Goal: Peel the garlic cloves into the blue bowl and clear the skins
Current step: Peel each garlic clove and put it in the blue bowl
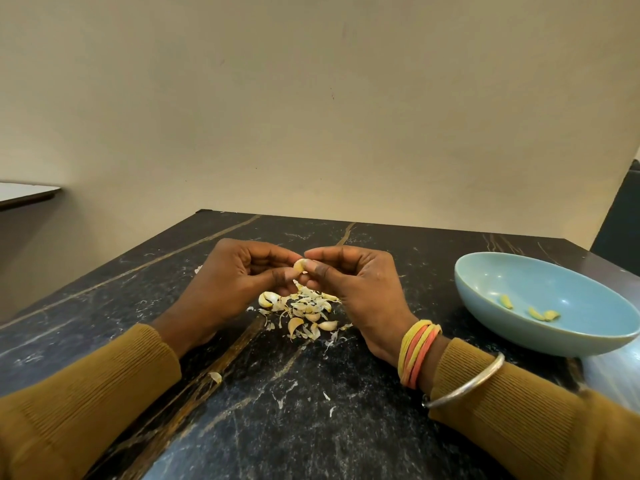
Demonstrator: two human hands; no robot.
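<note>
as far as we can judge, work stands at the peeling stage, with most of it not yet done. the dark marbled counter (311, 427) carries everything. the blue bowl (561, 278) stands on it at the right, well apart from the hands, and holds three peeled cloves (535, 312). the left hand (235, 282) and right hand (360, 289) meet just above the middle of the counter, palms turned toward each other. the forearms come in low from either side in mustard sleeves (86, 393). the right wrist bears thread bands (417, 351) and a metal bangle (467, 382). below and between the hands lies the pile (304, 311) of loose skins mixed with unpeeled cloves. a few stray flakes (215, 376) lie nearer the person. the clove in hand (300, 265) is pinched from both sides by the fingers (318, 271), thumbs against forefingers, the remaining fingers curled in. neither hand is spread.

handling, in our judgement: the clove is light, firm and small, and likely slick once bare. it wants a pinch at its two ends while a thumbnail works the skin's edge. the skins are papery, near weightless and prone to scatter or cling. we would gather them by sweeping with the flat of a hand rather than picking them up singly.
</note>
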